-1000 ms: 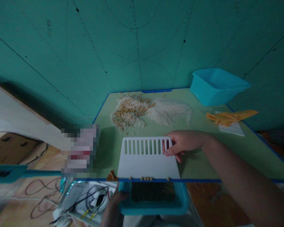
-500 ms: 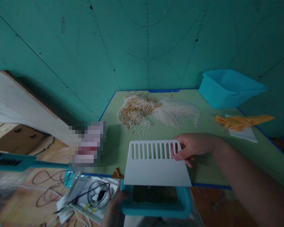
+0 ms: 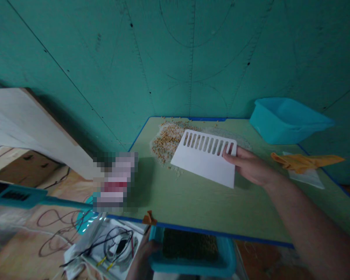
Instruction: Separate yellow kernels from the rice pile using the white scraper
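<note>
My right hand [image 3: 245, 163] grips the right end of a white slotted scraper [image 3: 205, 161], held tilted above the green table. Behind it lies a pile of yellow-brown beans [image 3: 167, 142] mixed with white grains; the scraper hides part of the grains. Below the table's front edge, my left hand [image 3: 147, 247] is closed on the left side of a blue tub [image 3: 192, 268]. Dark green and tan contents [image 3: 189, 245] fill part of that tub. The fingers of my left hand are partly hidden.
A second blue tub [image 3: 291, 120] stands at the table's back right. In front of it an orange cloth [image 3: 306, 161] lies over a white flat piece. A blurred-out box [image 3: 116, 181] stands at the left edge. Cables [image 3: 119, 245] lie in a drawer at lower left.
My right hand has lifted the scraper from above the held tub, forward over the table and tilted it. The left hand still holds the tub. The view has shifted slightly.
</note>
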A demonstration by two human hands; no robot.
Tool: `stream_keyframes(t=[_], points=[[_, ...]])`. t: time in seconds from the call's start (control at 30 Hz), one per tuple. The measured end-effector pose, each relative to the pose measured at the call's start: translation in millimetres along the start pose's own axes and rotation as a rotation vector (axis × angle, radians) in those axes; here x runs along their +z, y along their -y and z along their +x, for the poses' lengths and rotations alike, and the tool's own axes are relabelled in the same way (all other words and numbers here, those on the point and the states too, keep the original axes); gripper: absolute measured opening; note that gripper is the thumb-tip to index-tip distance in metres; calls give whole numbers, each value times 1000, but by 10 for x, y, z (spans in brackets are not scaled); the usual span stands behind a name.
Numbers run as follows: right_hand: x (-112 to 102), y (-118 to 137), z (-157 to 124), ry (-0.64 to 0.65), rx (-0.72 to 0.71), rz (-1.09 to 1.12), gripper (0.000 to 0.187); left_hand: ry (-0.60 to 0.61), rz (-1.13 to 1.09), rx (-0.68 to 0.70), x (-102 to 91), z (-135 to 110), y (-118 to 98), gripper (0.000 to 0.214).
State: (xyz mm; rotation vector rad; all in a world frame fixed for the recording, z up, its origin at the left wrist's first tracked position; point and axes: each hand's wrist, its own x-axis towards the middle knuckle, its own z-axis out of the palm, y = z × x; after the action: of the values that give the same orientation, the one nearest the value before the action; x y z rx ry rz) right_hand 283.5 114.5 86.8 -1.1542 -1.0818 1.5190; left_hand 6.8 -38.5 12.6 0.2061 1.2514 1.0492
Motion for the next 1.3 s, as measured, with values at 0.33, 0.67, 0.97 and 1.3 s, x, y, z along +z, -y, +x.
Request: stream_keyframes(t=[0.33,0.67,0.97,1.3], points=[[184,-129,34,-101,-88,86,22,39,-31,25,-102,61,33,52],[218,-112,58,-90,-185,167,26,39,54,14,-200,88,-86,50],[311,-206,74,-65,-244,45,30,-29,95,63,-614,382,-213,29],[382,-215,82,-29,-255,-41,30,14,125,99,-818,660,-373,35]])
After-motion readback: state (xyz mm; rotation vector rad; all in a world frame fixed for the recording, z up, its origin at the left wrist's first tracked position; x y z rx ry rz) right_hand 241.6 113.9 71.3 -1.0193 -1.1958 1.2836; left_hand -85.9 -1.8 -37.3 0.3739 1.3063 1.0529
